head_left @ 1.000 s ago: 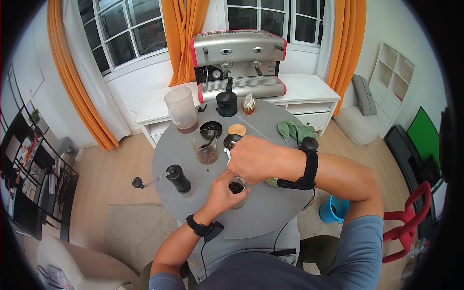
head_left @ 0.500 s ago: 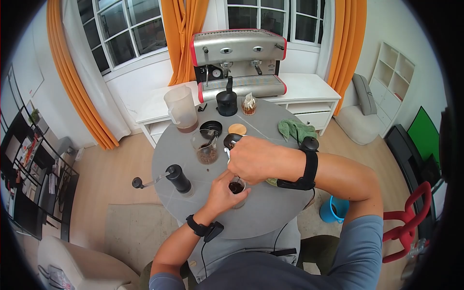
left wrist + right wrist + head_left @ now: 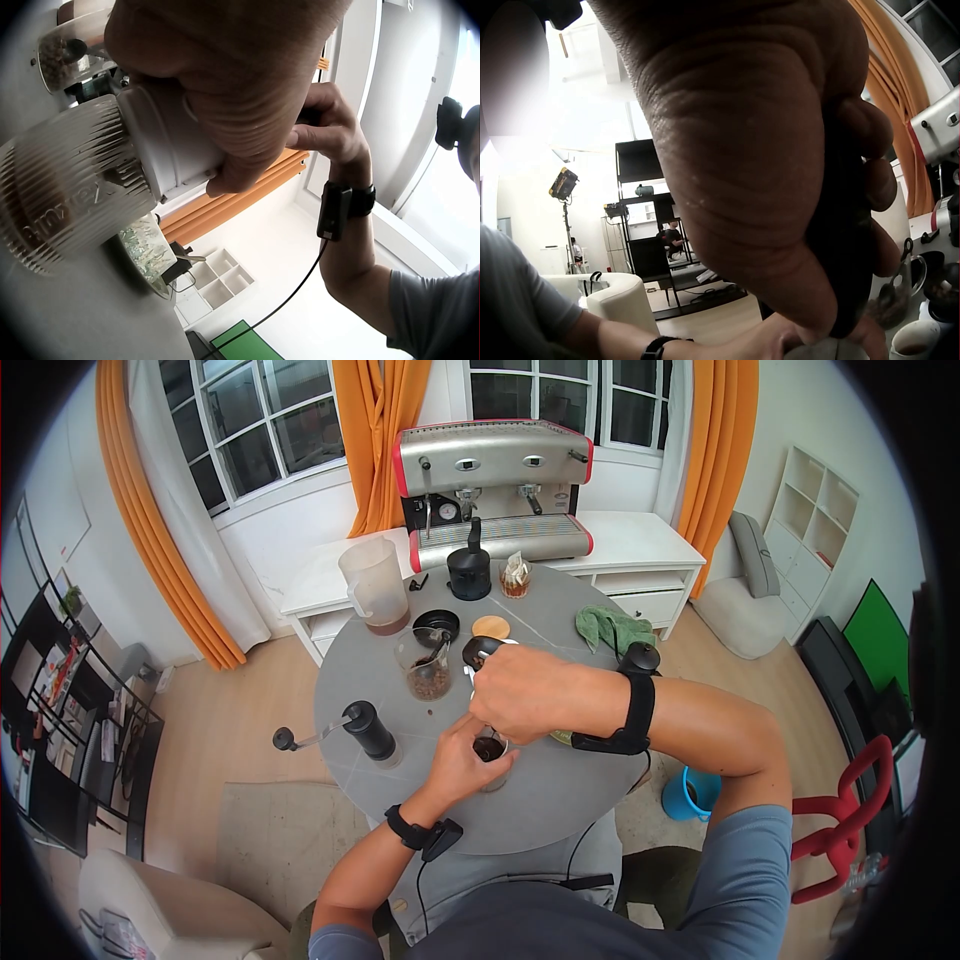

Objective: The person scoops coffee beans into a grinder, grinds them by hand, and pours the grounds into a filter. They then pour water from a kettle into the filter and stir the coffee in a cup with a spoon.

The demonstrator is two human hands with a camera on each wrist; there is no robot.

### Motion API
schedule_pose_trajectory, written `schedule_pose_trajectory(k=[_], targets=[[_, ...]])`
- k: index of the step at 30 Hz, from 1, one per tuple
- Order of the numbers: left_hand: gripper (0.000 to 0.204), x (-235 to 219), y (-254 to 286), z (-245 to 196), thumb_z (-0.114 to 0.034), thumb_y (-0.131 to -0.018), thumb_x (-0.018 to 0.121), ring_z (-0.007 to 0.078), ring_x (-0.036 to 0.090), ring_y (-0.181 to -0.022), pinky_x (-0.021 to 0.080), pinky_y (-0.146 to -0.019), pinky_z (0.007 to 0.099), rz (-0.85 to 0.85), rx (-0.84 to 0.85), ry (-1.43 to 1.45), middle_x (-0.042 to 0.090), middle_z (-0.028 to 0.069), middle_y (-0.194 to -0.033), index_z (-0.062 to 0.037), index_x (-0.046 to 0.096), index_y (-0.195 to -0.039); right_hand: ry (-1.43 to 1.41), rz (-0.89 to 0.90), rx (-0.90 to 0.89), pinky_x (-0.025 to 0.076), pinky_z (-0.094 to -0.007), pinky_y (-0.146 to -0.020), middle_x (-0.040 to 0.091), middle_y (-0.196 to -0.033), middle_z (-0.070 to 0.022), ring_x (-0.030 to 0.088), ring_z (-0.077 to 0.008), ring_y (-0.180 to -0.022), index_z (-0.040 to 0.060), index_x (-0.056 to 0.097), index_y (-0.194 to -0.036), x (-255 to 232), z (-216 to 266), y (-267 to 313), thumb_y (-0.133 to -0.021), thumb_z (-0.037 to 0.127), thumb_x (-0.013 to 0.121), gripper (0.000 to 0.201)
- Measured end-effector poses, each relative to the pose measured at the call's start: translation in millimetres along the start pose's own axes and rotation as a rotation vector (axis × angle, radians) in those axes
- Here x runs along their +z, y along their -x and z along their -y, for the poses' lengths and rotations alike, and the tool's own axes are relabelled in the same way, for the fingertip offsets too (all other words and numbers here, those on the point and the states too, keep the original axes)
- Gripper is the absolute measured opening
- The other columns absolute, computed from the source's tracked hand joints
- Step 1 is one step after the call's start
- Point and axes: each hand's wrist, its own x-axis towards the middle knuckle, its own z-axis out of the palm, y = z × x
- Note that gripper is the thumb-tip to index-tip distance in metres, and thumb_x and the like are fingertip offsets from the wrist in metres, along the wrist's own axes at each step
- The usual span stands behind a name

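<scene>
My left hand [image 3: 462, 765] grips the white collar [image 3: 169, 142] on top of a ribbed clear glass [image 3: 71, 184], which has brown liquid low inside. Dark contents [image 3: 487, 748] show in the opening beside my left thumb in the head view. Just above and behind it, my right hand [image 3: 525, 685] is curled, its fingers close to the left fingertips. The right wrist view shows that hand [image 3: 742, 150] wrapped round a black handle [image 3: 847, 225]; the far end of the handle is hidden.
A hand grinder [image 3: 371, 732] stands at the left of the round grey table [image 3: 450, 825]. Behind the hands are a glass jug with beans [image 3: 430, 682], a frosted pitcher [image 3: 376, 585], a black pot [image 3: 469, 573] and a wooden lid [image 3: 491, 627]. A green cloth [image 3: 612, 628] lies at right.
Both hands have kept nearly the same place and grip. The dark surface in the opening looks different, with the ring-like outline seen a second ago less distinct.
</scene>
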Motion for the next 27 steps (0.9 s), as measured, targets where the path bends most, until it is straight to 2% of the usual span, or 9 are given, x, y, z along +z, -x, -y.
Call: schedule_pose_trajectory(k=[3, 8, 13, 27], targets=[[0.042, -0.2, 0.2, 0.5, -0.017, -0.070, 0.085, 0.0332, 0.070, -0.092, 0.056, -0.080, 0.0392, -0.017, 0.037, -0.014, 0.070, 0.0149, -0.099, -0.0025, 0.068, -0.105, -0.005, -0.026, -0.013, 0.056, -0.0453, -0.060, 0.068, -0.068, -0.0201, 0.070, -0.0375, -0.066, -0.0005, 0.074, -0.070, 4.6, -0.8, -0.1, -0.060, 0.013, 0.073, 0.017], [0.044, -0.9, 0.4, -1.8, -0.017, -0.070, 0.085, 0.0337, 0.070, -0.094, 0.056, -0.082, 0.0392, 0.013, -0.027, -0.015, 0.071, 0.0160, -0.102, -0.0025, 0.069, -0.108, -0.023, -0.038, -0.015, 0.056, -0.0457, -0.060, 0.068, -0.068, -0.0203, 0.070, -0.0377, -0.066, -0.0009, 0.074, -0.069, 5.4, -0.4, 0.3, -0.059, 0.013, 0.073, 0.017], [0.045, -1.2, 0.1, -0.6, -0.017, -0.070, 0.085, 0.0343, 0.070, -0.096, 0.056, -0.083, 0.0394, 0.017, -0.009, -0.016, 0.071, 0.0165, -0.104, -0.0026, 0.069, -0.109, -0.035, -0.040, -0.017, 0.056, -0.0458, -0.061, 0.068, -0.068, -0.0204, 0.070, -0.0379, -0.066, -0.0011, 0.073, -0.069, 3.8, 0.3, 0.8, -0.058, 0.013, 0.072, 0.018], [0.047, -1.1, -0.1, -1.0, -0.018, -0.070, 0.086, 0.0342, 0.070, -0.094, 0.056, -0.082, 0.0391, -0.005, 0.028, -0.026, 0.071, 0.0164, -0.104, -0.0028, 0.068, -0.111, -0.036, 0.026, 0.003, 0.056, -0.0456, -0.061, 0.068, -0.068, -0.0204, 0.071, -0.0381, -0.068, -0.0002, 0.074, -0.069, 2.3, 0.4, 0.9, -0.058, 0.012, 0.073, 0.017]])
